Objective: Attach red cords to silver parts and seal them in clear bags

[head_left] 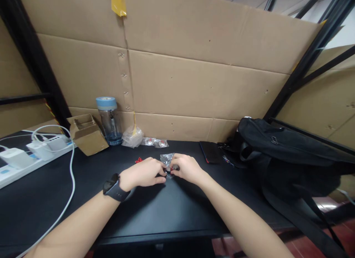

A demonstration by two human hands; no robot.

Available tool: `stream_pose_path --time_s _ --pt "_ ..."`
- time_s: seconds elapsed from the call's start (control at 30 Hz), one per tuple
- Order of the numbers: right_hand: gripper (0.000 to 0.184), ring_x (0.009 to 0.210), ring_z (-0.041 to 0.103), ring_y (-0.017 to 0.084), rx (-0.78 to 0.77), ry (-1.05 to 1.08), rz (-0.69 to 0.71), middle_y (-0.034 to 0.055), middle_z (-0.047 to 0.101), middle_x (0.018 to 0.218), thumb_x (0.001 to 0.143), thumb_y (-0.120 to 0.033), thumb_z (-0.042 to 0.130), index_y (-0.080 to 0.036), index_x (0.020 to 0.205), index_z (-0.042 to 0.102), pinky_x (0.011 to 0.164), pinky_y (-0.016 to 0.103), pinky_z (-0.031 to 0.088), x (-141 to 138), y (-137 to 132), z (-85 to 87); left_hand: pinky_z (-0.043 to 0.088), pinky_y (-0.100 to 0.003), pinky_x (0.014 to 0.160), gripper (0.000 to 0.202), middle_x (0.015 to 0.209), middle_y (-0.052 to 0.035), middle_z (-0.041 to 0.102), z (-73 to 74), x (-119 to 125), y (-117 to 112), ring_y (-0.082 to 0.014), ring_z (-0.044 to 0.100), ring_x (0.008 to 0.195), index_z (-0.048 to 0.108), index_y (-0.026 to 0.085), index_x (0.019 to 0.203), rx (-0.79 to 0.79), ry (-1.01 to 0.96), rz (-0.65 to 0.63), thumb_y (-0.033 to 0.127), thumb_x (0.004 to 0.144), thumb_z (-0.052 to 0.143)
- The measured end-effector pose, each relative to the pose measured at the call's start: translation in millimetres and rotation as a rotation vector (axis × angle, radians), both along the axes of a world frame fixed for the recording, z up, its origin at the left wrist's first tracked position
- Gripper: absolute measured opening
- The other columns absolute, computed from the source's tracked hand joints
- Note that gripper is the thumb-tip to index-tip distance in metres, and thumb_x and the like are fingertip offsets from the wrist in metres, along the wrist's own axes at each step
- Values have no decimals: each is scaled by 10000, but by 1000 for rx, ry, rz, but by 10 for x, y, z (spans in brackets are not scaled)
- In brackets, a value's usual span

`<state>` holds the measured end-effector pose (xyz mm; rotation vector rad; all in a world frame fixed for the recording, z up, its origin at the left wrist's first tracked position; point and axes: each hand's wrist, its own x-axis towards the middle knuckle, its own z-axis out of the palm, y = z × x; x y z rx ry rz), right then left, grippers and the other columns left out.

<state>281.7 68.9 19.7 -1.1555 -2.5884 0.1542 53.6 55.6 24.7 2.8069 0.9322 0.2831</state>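
Observation:
A small clear plastic bag (166,158) lies on the black table between my two hands. My left hand (149,171), with a dark watch on the wrist, has its fingertips and thumb closed at the bag's left edge. From the other side, my right hand (188,168) is closed round a small round metallic piece with some red on it (175,167), at the bag; fingers partly hide it. A small red piece (138,160) lies just behind my left hand.
Along the back stand a blue-lidded bottle (108,121), an open cardboard box (88,136), a crumpled clear bag (133,136) and small packed items (155,142). Left is a white power strip (36,163) with a cable. Right are a dark flat notebook-like object (210,153) and a black backpack (291,150).

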Motion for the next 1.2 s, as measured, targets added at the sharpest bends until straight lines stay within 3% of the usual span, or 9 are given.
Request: stream_pose_path --time_s 0.3,0.53,0.63,0.77,0.87,0.97,1.07,1.13,1.2 --pt "397 1020 577 216 148 32 -200 28 615 1110 790 -296 802 -267 1140 617 819 313 443 -107 83 -151 394 -436 1102 428 1543 -51 471 -5 -32 -53 -315 492 1373 686 377 1255 -72 112 64 389 829 726" --pt "208 1020 532 265 351 -137 -249 92 611 1130 954 -271 589 -247 1161 593 816 379 417 -274 106 -185 327 -483 1143 502 1592 -46 388 40 -36 -104 -314 357 1468 640 387 1314 -111 179 52 312 825 723" --pt "197 1025 528 270 372 -157 -228 103 611 1127 981 -216 509 -230 1159 591 828 393 416 -333 116 -177 330 -466 1134 415 1545 -46 469 42 -102 -40 -327 395 1442 700 378 1229 -88 144 32 362 816 742" --pt "344 1034 548 249 219 -75 -10 88 592 1180 894 -330 681 -225 1203 574 854 365 450 -176 118 -74 403 -340 1045 192 1279 -11 668 84 -188 88 -247 595 1221 746 320 1038 -33 -2 -5 311 850 711" --pt "305 1042 569 204 118 34 180 68 605 1165 982 -307 564 -236 1276 532 921 338 455 40 117 20 458 -306 895 360 1162 -20 667 77 -189 154 -222 636 1016 665 255 1061 31 -75 85 280 733 812" --pt "305 1055 566 195 116 77 180 60 612 1132 934 -149 585 -232 1226 556 910 314 465 153 140 31 440 -324 876 461 1136 -40 648 -3 -130 184 -239 618 1002 617 231 1067 138 -86 181 279 675 853" --pt "287 1002 565 204 146 41 166 54 614 1087 832 -157 720 -226 1093 621 870 311 470 129 191 -38 419 -318 858 220 1028 -34 676 -69 -63 200 -226 628 975 638 229 982 186 -96 194 279 800 752" --pt "122 935 564 193 174 47 154 48 627 1008 864 -191 699 -215 973 650 844 306 463 90 226 -82 415 -309 839 57 931 -19 700 -69 -50 215 -203 646 899 654 228 907 175 -125 208 279 881 658" --pt "35 882 558 181 191 99 140 45 638 931 910 -189 634 -204 887 656 821 296 452 70 251 -97 423 -298 831 110 869 -6 719 -43 -68 235 -182 659 828 666 230 865 128 -168 229 290 920 594"
